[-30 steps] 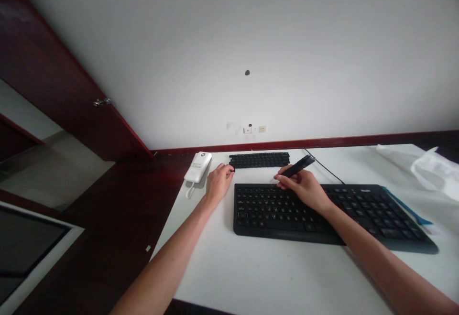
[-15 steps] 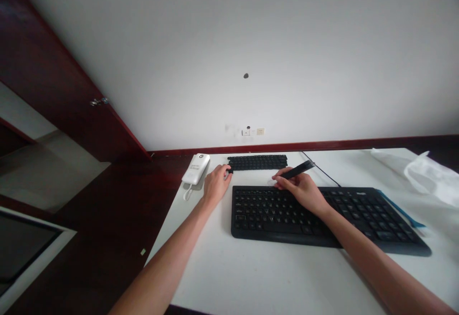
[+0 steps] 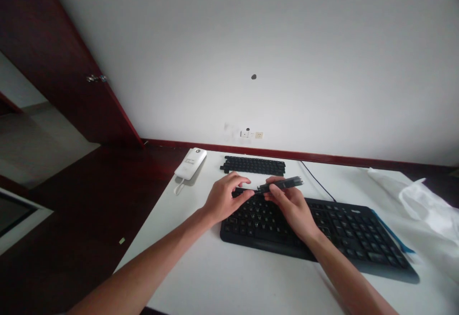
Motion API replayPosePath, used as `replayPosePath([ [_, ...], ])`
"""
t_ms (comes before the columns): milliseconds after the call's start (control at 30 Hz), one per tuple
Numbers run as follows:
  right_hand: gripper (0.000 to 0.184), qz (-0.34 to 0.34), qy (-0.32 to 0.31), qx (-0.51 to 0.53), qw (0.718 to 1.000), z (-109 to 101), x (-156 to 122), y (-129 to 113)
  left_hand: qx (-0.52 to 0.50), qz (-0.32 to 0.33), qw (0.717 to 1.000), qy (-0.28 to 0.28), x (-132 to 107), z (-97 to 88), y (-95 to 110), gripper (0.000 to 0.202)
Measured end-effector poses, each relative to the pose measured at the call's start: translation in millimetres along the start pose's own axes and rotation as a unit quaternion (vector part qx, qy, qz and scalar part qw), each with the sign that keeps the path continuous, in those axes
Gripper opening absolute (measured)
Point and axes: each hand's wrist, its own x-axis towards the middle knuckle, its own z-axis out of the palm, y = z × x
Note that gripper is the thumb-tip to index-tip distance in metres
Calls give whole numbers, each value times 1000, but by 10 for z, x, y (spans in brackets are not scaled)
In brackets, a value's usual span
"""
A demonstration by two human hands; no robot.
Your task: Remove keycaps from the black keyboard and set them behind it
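My right hand [image 3: 289, 203] is closed around a slim black brush [image 3: 287, 183], held tilted above the upper part of a large black keyboard [image 3: 358, 231]. The flared end of the brush points right and away from me. My left hand [image 3: 227, 194] hovers over the keyboard's upper left corner. Its thumb and index finger are apart, with the thumb tip close to the brush's left end; whether they touch I cannot tell. Behind the keyboard lie rows of small black keycaps [image 3: 254, 165] with uneven edges.
A white power bank [image 3: 191, 163] with a short loop cable sits at the table's back left corner. A thin black cable [image 3: 317, 179] runs behind the keyboard. At right lie a crumpled white bag [image 3: 426, 205] and a blue strip [image 3: 394, 233]. The wall stands behind the white table [image 3: 201, 267].
My left hand has left the left end of the keycap rows and moved right and nearer, its fingers spreading. My right hand has turned the brush flatter. The view has shifted slightly.
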Motion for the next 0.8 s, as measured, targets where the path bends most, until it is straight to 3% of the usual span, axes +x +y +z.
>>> replayPosePath([
  [333,43,-9,1,-43,999,119,-56,38,18,-10,999,-29,-40,91,-37,37],
  [800,43,53,-37,50,997,67,-38,123,55,23,997,-43,-30,65,-53,47],
])
